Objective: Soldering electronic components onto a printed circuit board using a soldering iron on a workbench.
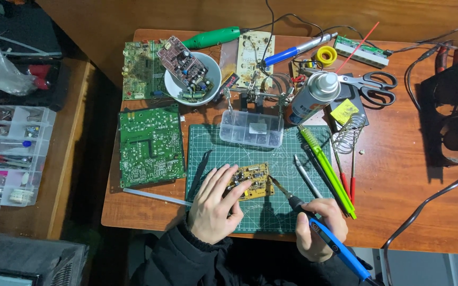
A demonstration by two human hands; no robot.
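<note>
Head view: left hand (214, 204) fingers pressing small yellow circuit board (251, 180) flat; right hand (320, 228) clamped on blue soldering iron (322, 233).

Soldering iron (314, 222) tip at small board (251, 181)

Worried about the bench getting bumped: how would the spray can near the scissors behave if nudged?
The spray can looks tall and narrow, so a sideways knock would probably tip it. Being round, it would likely then roll, perhaps toward the scissors or the coiled wire stand. Its smooth metal wall may be slippery to grip.
</note>
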